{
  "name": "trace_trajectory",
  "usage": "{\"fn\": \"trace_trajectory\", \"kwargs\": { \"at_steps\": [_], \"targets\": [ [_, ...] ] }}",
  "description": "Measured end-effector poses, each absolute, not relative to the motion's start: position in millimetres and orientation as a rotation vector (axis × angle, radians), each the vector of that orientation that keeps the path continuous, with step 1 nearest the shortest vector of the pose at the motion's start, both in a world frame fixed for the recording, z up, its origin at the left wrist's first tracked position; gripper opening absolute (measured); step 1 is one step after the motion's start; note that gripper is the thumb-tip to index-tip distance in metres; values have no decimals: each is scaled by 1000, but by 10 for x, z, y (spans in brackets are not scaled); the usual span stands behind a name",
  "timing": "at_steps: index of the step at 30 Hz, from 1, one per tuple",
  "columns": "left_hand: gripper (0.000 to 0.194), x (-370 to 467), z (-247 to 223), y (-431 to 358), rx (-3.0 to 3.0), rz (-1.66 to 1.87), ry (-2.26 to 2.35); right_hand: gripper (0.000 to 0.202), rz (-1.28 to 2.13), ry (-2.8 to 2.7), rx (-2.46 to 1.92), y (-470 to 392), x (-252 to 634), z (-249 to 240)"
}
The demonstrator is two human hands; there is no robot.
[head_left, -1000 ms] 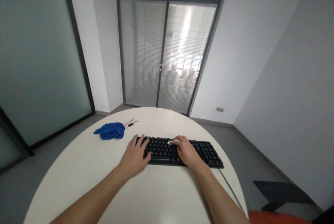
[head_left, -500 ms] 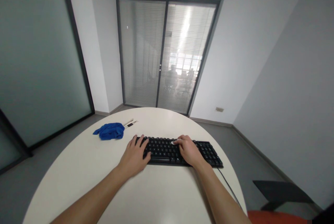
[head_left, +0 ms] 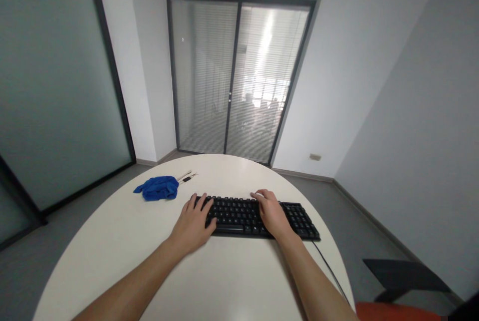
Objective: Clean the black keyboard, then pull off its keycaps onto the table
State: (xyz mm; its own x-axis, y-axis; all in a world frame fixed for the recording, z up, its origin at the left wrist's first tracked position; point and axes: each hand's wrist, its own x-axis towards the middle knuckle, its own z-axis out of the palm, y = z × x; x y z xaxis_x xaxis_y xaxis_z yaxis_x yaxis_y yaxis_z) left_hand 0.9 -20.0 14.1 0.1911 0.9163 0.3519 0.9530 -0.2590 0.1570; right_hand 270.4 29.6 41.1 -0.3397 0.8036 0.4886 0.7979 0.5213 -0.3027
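A black keyboard (head_left: 235, 213) lies flat on the white round table (head_left: 220, 281). My left hand (head_left: 192, 223) grips its left end, fingertips at the far edge and thumb over the near side. Over the keyboard, left of the number pad, is my right hand (head_left: 273, 211). Its fingers are bent, with thumb and index fingertips close together near the far edge. Whatever they may pinch is hidden or too small to name.
A crumpled blue cloth (head_left: 159, 188) lies at the far left of the table. Beside it are thin white sticks and a small tool with a dark part (head_left: 187, 179). The keyboard cable (head_left: 331, 268) runs toward the right table edge. A black-and-red chair (head_left: 406, 273) stands at the right.
My right hand has shifted slightly away from me toward the keyboard's far edge. The small white piece seen at its fingertips no longer shows. My left hand stays put.
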Motion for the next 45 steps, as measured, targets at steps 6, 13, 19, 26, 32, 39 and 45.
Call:
{"fn": "trace_trajectory", "kwargs": {
  "at_steps": [6,13,19,26,32,39,45],
  "targets": [
    [56,39,150,-209,-2341,-577,-1852,46,39,-2275,-1267,355,2693,341],
    [56,27,113,-186,-2335,-576,-1826,41,21,-2262,-1281,342,2684,343],
    [56,61,133,-231,-2338,-581,-1849,42,28,-2186,-1294,324,2603,356],
    [58,129,163,-312,-2367,-614,-1844,37,54,-2214,-1298,288,2478,387],
    [58,122,199,-318,-2357,-596,-1833,38,51,-2238,-1288,257,2457,419],
    [59,122,209,-324,-2365,-585,-1821,44,40,-2177,-1249,265,2435,401],
    [59,120,202,-315,-2367,-611,-1830,46,104,-2233,-1178,258,2416,397]
  ]
}}
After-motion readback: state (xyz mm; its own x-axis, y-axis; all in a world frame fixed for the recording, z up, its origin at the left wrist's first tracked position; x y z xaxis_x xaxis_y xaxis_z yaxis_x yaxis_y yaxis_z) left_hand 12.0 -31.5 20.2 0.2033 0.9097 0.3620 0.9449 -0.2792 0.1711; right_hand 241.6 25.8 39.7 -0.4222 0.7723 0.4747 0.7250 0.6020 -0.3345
